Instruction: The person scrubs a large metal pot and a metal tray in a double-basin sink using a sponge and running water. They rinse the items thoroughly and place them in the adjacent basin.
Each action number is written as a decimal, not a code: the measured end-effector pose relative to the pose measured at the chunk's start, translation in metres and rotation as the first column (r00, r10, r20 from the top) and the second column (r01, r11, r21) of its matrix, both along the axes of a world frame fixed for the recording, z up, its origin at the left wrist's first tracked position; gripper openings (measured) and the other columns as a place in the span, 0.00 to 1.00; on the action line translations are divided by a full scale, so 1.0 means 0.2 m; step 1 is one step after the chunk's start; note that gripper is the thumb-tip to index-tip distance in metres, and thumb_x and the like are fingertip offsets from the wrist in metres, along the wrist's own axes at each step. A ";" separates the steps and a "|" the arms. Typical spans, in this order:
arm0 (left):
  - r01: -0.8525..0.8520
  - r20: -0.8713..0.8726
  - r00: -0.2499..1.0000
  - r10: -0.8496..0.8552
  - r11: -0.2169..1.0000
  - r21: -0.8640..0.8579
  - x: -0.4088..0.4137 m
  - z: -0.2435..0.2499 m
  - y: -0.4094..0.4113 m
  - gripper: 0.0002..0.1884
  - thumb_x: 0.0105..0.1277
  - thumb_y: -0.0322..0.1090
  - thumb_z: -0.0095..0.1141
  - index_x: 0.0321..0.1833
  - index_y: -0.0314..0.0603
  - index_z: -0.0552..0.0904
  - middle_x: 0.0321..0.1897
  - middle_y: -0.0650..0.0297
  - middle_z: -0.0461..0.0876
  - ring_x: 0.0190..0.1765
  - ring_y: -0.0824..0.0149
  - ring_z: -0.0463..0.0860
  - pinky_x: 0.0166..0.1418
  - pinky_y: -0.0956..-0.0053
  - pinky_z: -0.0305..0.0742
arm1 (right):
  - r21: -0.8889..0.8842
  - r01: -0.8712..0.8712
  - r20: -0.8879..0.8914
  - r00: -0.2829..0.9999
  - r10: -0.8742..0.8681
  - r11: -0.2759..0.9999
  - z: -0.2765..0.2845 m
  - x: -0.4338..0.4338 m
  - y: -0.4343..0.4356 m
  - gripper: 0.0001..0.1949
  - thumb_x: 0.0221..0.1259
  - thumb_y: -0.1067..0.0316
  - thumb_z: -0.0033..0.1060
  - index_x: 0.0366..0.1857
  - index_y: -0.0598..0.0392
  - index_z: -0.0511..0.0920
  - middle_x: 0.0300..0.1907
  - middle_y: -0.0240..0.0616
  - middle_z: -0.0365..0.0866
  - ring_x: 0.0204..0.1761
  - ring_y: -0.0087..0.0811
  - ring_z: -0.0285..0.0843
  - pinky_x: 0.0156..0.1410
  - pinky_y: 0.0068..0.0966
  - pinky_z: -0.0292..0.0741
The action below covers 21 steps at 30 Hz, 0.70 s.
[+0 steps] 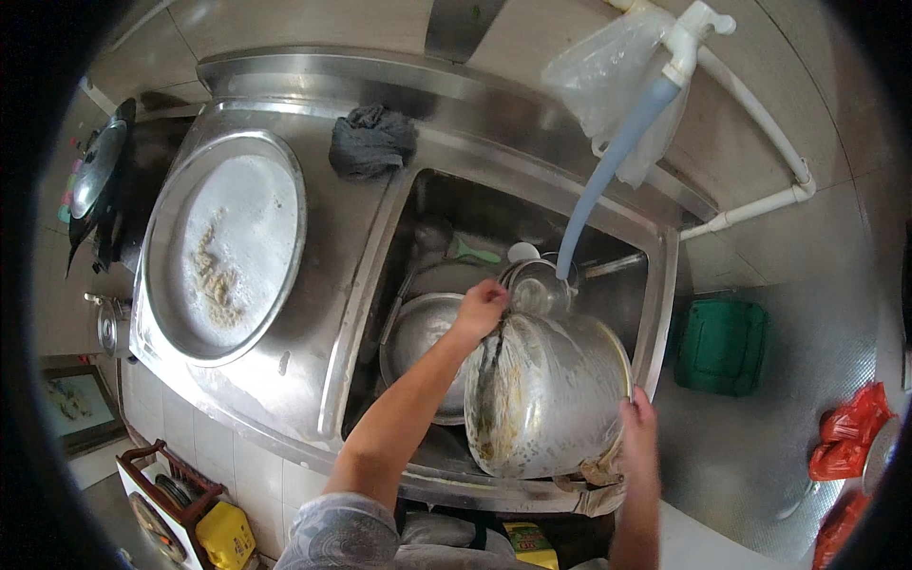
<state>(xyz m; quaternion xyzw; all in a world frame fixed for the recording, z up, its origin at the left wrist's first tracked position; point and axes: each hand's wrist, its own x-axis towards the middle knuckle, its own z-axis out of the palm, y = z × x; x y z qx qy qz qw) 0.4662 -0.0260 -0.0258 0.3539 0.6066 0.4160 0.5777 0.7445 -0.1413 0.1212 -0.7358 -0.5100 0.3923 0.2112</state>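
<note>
A large metal pot (548, 399) lies tilted on its side over the sink's front right, its outside streaked with pale film and its base marked by yellow-brown stains. My right hand (638, 413) grips the pot's rim at the right. At the pot's upper left edge is my left hand (484, 308), its fingers curled; whether they hold anything is hidden. Below and left of the pot, a round metal basin (420, 331) sits in the sink. Small metal bowls (534, 288) lie just beyond my left hand, under the end of a blue hose (620, 157).
Left of the sink (659, 320), a wide metal basin (296, 285) holds foamy water and a pale cloth-like clump (210, 278). A dark grey cloth (372, 142) lies behind. A green-handled utensil (477, 251) is in the sink. A green bin (721, 347) stands right on the floor.
</note>
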 end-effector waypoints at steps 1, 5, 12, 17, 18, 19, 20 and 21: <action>-0.153 0.300 0.933 0.198 0.974 -0.167 -0.02 0.04 -0.06 0.12 0.64 0.42 0.57 0.43 0.41 0.80 0.34 0.60 0.82 0.38 0.61 0.81 0.45 0.63 0.76 | -0.126 0.025 -0.220 0.974 -0.052 0.992 0.03 0.02 0.10 0.18 0.68 0.65 0.49 0.59 0.61 0.73 0.45 0.37 0.81 0.42 0.28 0.76 0.50 0.24 0.72; -0.061 0.706 0.606 0.367 0.906 -0.419 -0.06 0.27 -0.16 0.13 0.67 0.41 0.57 0.49 0.41 0.79 0.39 0.64 0.79 0.45 0.70 0.75 0.53 0.73 0.71 | -0.417 0.080 -0.376 0.891 -0.253 0.905 -0.05 -0.01 0.60 0.20 0.65 0.67 0.55 0.60 0.59 0.73 0.45 0.33 0.81 0.48 0.26 0.75 0.55 0.23 0.71; -0.360 0.336 0.894 0.295 0.921 0.149 -0.09 0.68 -0.52 0.10 0.65 0.28 0.55 0.48 0.39 0.77 0.43 0.64 0.76 0.47 0.70 0.73 0.55 0.77 0.66 | -0.106 0.201 -0.521 0.823 -0.227 0.974 0.32 -0.40 0.27 0.22 0.64 0.71 0.53 0.63 0.59 0.69 0.51 0.35 0.78 0.51 0.27 0.75 0.57 0.23 0.69; -0.299 0.134 0.954 0.268 0.870 0.392 -0.16 0.85 -0.53 0.08 0.61 0.27 0.57 0.43 0.37 0.78 0.41 0.58 0.76 0.47 0.62 0.74 0.54 0.72 0.68 | -0.111 0.189 -0.510 0.832 -0.219 0.976 0.53 -0.42 -0.02 0.27 0.56 0.78 0.47 0.64 0.65 0.66 0.55 0.44 0.76 0.55 0.33 0.75 0.62 0.29 0.68; -0.212 0.091 0.977 0.192 0.860 0.465 -0.14 0.86 -0.55 0.09 0.61 0.28 0.58 0.44 0.37 0.78 0.41 0.57 0.76 0.46 0.60 0.75 0.53 0.70 0.69 | -0.098 0.212 -0.492 0.839 -0.233 0.972 0.46 -0.40 -0.02 0.22 0.62 0.71 0.52 0.60 0.65 0.69 0.52 0.42 0.77 0.53 0.32 0.75 0.60 0.30 0.69; -0.121 0.040 0.992 0.118 0.841 0.527 -0.11 0.86 -0.58 0.10 0.60 0.28 0.59 0.44 0.37 0.78 0.40 0.56 0.76 0.45 0.57 0.75 0.51 0.69 0.70 | -0.130 0.276 -0.434 0.848 -0.305 0.952 0.38 -0.37 0.01 0.21 0.64 0.67 0.53 0.58 0.64 0.70 0.50 0.39 0.76 0.51 0.30 0.73 0.59 0.29 0.67; -0.010 -0.006 1.000 0.017 0.797 0.604 -0.08 0.88 -0.61 0.11 0.60 0.30 0.61 0.44 0.38 0.79 0.40 0.54 0.76 0.44 0.54 0.75 0.49 0.66 0.71 | -0.164 0.340 -0.371 0.849 -0.377 0.926 0.30 -0.31 0.04 0.20 0.65 0.63 0.53 0.57 0.64 0.71 0.48 0.36 0.76 0.49 0.28 0.71 0.58 0.28 0.66; 0.099 -0.107 0.994 -0.037 0.736 0.669 -0.03 0.87 -0.63 0.12 0.58 0.31 0.63 0.43 0.38 0.79 0.40 0.55 0.75 0.44 0.54 0.75 0.48 0.66 0.71 | -0.201 0.405 -0.301 0.841 -0.449 0.892 0.22 -0.27 0.05 0.20 0.67 0.59 0.54 0.55 0.64 0.72 0.45 0.33 0.75 0.46 0.27 0.69 0.57 0.27 0.64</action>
